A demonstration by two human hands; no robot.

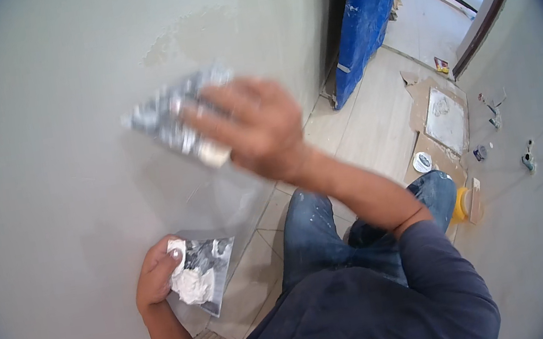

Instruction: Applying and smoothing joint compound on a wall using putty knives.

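My right hand (pixel 257 122) is closed on a wide putty knife (pixel 169 118), its metal blade streaked with white. The blade lies at or very near the grey wall (pixel 63 186); contact cannot be made out through the motion blur. Lower down, my left hand (pixel 155 274) grips a second putty knife (pixel 218 261) by its handle side, the thumb on top. A thick lump of white putty (pixel 194 286) sits on that blade next to my fingers. Above the right hand's tool, a damp-looking, uneven patch (pixel 188 34) shows on the wall.
A blue-covered door (pixel 365 22) stands ajar at the far end. Along the right wall, cardboard (pixel 420 108) bears a white-smeared board (pixel 446 119). Close by are a round tub lid (pixel 423 161) and a yellow bucket (pixel 461 204). Pipe fittings (pixel 528 159) stick out of the right wall.
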